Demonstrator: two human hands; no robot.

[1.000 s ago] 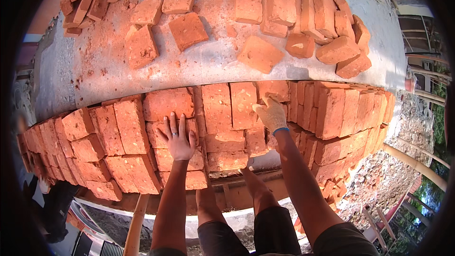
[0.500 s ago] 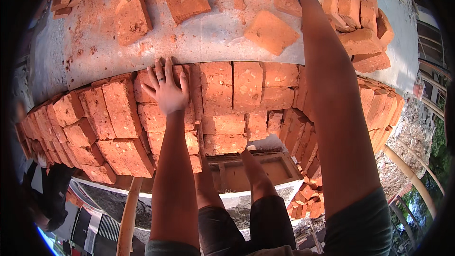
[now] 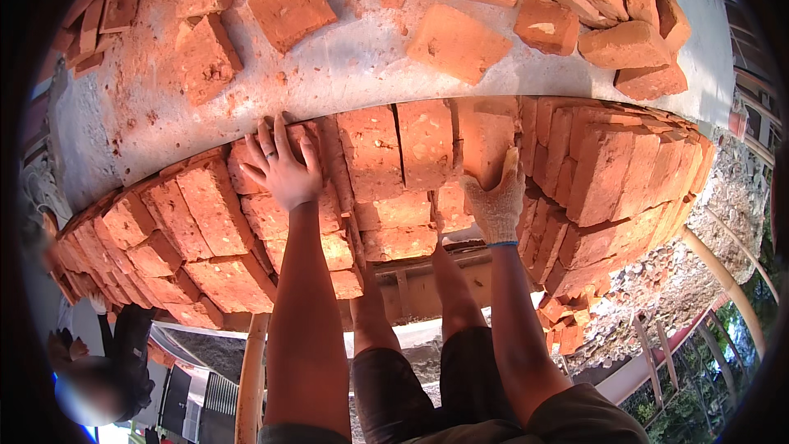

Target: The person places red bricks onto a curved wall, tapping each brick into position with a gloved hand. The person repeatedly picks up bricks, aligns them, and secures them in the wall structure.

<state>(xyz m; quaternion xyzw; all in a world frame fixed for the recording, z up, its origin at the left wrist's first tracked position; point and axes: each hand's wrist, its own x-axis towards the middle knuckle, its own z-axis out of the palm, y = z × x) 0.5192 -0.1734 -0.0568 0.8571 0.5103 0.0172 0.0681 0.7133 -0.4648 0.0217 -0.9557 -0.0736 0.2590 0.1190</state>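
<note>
Bare, with a ring on one finger, my left hand [image 3: 283, 168] lies with fingers spread on the top of the stacked red bricks [image 3: 370, 152], close to the edge of the grey metal sheet. My right hand [image 3: 498, 204] wears a cream work glove with a blue cuff. It grips the near end of a single orange-red brick [image 3: 486, 133]. That brick is at the top row of the stack, right of the middle bricks; the glove hides its lower end, and whether it rests fully on the bricks beneath I cannot tell.
Loose bricks [image 3: 292, 10] lie on the dusty grey sheet [image 3: 353, 57] beyond the stack, with a pile [image 3: 629, 41] at the far right. Bamboo poles [image 3: 723, 284] stand at the right and one [image 3: 251, 378] near my left arm. Another person [image 3: 103, 378] is below at the left.
My right hand has come back from the pile at the far right to the stack, bringing a brick. My left hand stays on the stack. The view has shifted slightly.
</note>
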